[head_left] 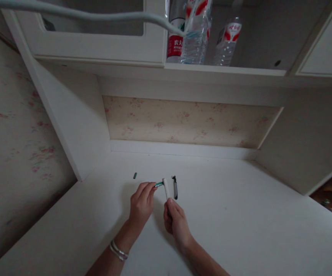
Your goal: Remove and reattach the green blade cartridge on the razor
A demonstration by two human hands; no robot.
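Your left wrist, nearest the lens, carries 2 silver bangles (119, 251), and above it your left hand (141, 204) pinches the end of a small green piece (159, 184) between thumb and fingertips. Your right hand (176, 221) is closed around the lower end of a white pen barrel (166, 188), which stands tilted up from your fist so that its top meets the green piece. Light is dim and the parts are small, so whether the green piece is already inside the barrel or only touching its rim cannot be told.

To do this step well, hold the barrel steady and let only the left fingers move; bring the green piece in line with the barrel's axis before pushing, since right now they meet at an angle. Keep both hands low over the white desk (240, 214) so a slip drops nothing far.

Just beside the barrel lies a black clip part (175, 188), and further left a tiny dark green bit (135, 175); keep your sleeves off both. On the shelf above stand 3 water bottles (196, 34).
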